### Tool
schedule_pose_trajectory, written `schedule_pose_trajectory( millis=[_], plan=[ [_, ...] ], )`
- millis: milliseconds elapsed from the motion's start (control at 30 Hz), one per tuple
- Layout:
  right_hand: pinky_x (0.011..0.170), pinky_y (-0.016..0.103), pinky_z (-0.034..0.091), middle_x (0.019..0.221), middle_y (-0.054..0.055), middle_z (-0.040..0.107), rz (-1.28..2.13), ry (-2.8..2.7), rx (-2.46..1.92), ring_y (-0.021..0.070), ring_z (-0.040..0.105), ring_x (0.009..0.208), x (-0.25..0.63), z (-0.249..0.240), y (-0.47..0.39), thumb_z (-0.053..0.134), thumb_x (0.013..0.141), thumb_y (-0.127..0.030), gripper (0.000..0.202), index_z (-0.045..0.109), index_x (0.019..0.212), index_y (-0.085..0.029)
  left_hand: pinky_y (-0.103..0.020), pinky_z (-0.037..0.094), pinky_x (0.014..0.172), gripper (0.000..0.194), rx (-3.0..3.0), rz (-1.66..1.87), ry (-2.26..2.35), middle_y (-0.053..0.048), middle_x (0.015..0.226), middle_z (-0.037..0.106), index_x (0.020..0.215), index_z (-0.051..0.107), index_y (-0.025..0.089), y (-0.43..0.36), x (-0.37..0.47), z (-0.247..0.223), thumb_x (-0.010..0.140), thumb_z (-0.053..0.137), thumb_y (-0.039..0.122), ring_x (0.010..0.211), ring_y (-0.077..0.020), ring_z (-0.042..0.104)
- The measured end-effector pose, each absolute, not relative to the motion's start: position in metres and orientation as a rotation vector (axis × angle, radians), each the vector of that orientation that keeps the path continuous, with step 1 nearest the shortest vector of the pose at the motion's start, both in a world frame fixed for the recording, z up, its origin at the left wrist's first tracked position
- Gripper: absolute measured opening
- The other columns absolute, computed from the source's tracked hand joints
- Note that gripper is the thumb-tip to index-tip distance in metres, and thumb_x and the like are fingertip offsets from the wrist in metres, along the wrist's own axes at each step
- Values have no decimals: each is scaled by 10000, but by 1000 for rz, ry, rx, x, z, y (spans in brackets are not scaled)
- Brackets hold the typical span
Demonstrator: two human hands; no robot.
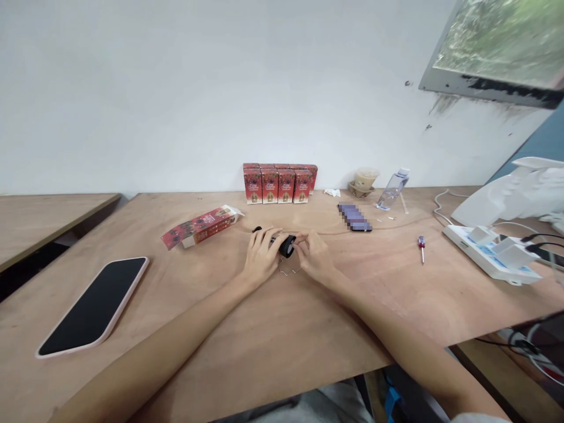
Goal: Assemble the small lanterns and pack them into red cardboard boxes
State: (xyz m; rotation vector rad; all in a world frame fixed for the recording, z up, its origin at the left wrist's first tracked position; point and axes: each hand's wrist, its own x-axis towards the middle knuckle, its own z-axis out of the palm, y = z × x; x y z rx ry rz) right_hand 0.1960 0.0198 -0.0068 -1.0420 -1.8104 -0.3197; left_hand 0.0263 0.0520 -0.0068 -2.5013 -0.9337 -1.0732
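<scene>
My left hand (261, 257) is closed over a small black cylindrical object (287, 247), which lies on its side with a pale round end facing right. A rounded black tip of it shows past my left fingers; the middle is hidden under them. At the pale end, my right hand (315, 256) has its thumb and fingers pinched together, touching or very near the rim. Whether something small is between those fingers I cannot make out. Just below the object, a thin bent wire (287, 271) rests near the tabletop between my hands.
An opened red carton (205, 228) lies to the left, near a large phone (94, 305). Several red boxes (277, 187) stand by the wall. Rightward are a blurred phone (355, 217), a cup (366, 177), a bottle (392, 189), a screwdriver (422, 248) and a power strip (491, 255).
</scene>
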Motion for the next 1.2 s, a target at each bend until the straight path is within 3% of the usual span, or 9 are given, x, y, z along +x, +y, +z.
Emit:
schedule_pose_trajectory(
  millis=[233,500,667,867,1200],
  plan=[
    [708,340,497,794,49,616,-121,-1817,-1096,206,607,807,198,-4,19,493,816,-159,115,466,918,-204,-458,278,1009,413,-2448,-1125,-912,-97,1187,600,1144,538,209,52,26,-6,756,479,78,1169,-250,490],
    [720,302,473,718,0,624,283,-1661,-1094,151,581,699,199,1,19,620,771,-254,193,484,896,-198,-412,369,943,453,-2560,-1192,-889,-105,1196,582,1163,524,192,56,23,-7,735,452,59,1157,-251,488],
    [760,308,465,857,26,651,391,-1540,-1139,150,570,762,202,3,20,725,681,-301,311,581,931,-186,-408,383,943,502,-2600,-1256,-873,-110,1200,566,1178,511,179,58,23,-7,706,427,30,1164,-249,471],
    [809,309,487,934,44,696,819,-1484,-956,160,605,817,204,0,24,745,649,-266,302,673,932,-189,-415,389,956,508,-2672,-1306,-803,-97,1201,563,1182,513,198,61,22,-10,700,462,45,1149,-243,473],
    [767,310,498,842,30,708,907,-1359,-925,161,620,771,204,-8,29,799,569,-243,273,700,816,-186,-451,399,956,478,-2621,-1348,-661,-87,1162,613,1200,505,191,64,22,-14,755,442,30,1164,-249,465]
  ],
)
